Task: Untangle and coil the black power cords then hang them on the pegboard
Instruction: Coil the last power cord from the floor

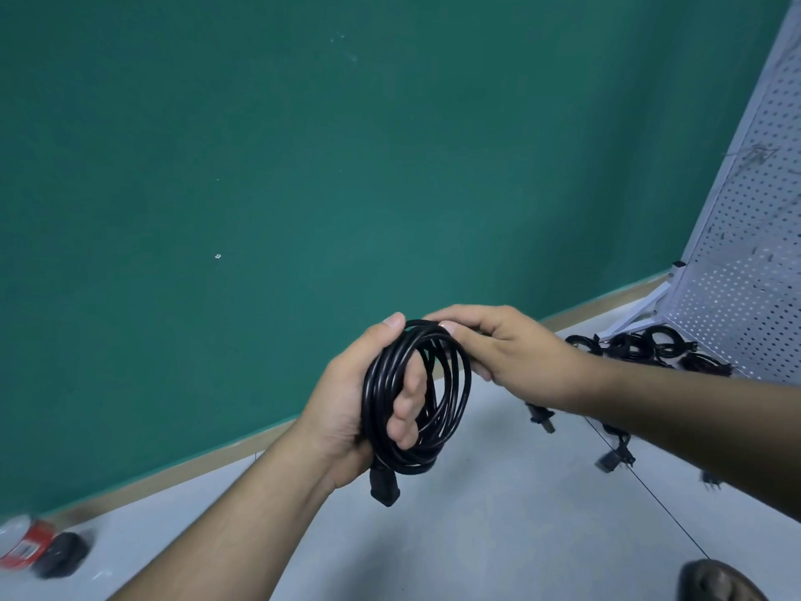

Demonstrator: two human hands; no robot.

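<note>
Nearest, the left hand (342, 401) was wrapped round the coiled black cord (385, 370), fingers through its loops, its connector (383, 483) dangling below. The right hand (511, 353) pinched the top loop. The pegboard (745, 253) stood far right. I'd keep the loops even and tightly held before hanging.

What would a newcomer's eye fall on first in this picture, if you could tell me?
First the coiled black cord at centre, gripped by the left hand while the right hand pinches its top loops. Behind it spreads a green wall, and at far right stands a white pegboard with a pile of black cords at its foot.
</note>
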